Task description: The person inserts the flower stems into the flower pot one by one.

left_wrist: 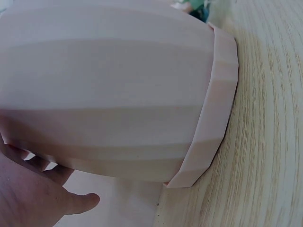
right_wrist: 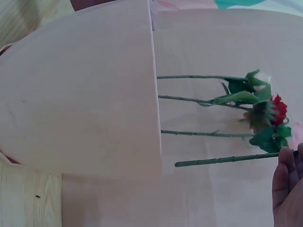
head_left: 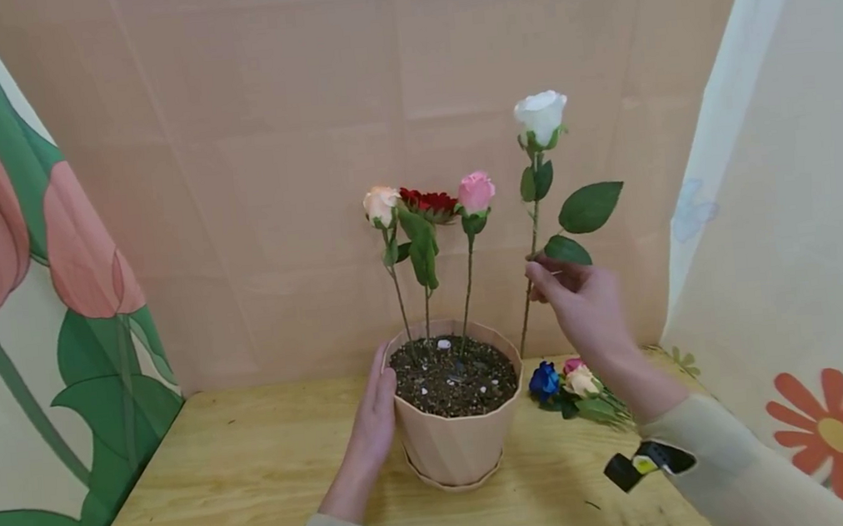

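A pink pot (head_left: 458,443) filled with dark soil (head_left: 456,381) holds an upright peach rose (head_left: 382,205), a red flower (head_left: 431,202) and a pink rose (head_left: 476,192). My left hand (head_left: 374,413) rests against the pot's left side, its fingers fairly straight; the left wrist view shows that hand (left_wrist: 35,194) by the pot wall (left_wrist: 109,80). To the right of the pot, my right hand (head_left: 583,299) pinches the stem of a white rose (head_left: 541,117). In the right wrist view, the stem's cut end (right_wrist: 180,164) hangs free, outside the pot's rim, below my fingers (right_wrist: 284,175).
Several loose flowers, among them a blue rose (head_left: 544,381) and a cream one (head_left: 582,381), lie on the wooden table (head_left: 275,476) to the right of the pot, below my right forearm. A saucer (head_left: 458,485) sits under the pot. Printed cloths hang on both sides.
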Tool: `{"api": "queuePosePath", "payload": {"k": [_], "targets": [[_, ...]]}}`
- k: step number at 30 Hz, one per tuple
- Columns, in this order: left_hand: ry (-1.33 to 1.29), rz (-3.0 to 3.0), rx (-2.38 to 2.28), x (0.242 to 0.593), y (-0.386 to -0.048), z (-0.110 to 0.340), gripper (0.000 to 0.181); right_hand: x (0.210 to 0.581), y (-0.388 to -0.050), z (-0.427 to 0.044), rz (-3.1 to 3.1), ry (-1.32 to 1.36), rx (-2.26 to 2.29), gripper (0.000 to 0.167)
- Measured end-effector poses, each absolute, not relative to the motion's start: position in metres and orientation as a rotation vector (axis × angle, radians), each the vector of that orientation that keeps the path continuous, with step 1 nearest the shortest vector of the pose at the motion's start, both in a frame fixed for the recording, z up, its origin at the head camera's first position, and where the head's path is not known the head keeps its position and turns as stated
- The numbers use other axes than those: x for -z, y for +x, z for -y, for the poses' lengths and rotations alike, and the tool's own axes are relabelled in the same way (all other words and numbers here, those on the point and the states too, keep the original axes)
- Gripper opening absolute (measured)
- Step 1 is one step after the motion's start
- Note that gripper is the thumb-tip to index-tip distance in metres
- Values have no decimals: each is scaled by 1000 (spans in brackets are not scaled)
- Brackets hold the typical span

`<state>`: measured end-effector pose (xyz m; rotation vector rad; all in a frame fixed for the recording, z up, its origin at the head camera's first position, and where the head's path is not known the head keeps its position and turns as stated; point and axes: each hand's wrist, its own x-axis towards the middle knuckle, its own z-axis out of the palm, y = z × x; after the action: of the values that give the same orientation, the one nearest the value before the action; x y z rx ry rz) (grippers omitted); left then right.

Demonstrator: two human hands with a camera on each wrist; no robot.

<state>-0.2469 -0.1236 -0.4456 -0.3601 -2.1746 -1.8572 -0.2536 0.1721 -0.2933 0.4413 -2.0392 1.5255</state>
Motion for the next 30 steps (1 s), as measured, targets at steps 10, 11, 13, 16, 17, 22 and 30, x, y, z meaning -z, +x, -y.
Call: {"api": "queuePosePath", "payload": {"k": [10,11,13,16,17,22,30], "targets": [[-330,2191,1849,446,-247,124,60,307,-273,-150,2073,471,-1519,33],[-326,2192,1852,446,-247,124,60,308,-274,-149,2086,465,-1511,33],[-329,2190,1850,447,-247,124,60,312,-276,-146,2122,446,-1479,31],[-335,2190,1849,447,-246,124,59,318,-280,-145,2155,434,-1443,30],[-337,2188,1851,447,-246,124,59,320,-282,-144,2157,433,-1438,29],[-345,2187,1857,447,-246,123,60,327,-286,-143,2115,457,-1436,26],[-357,2172,1868,447,-248,123,60,331,-290,-142,2228,428,-1258,24]]}}
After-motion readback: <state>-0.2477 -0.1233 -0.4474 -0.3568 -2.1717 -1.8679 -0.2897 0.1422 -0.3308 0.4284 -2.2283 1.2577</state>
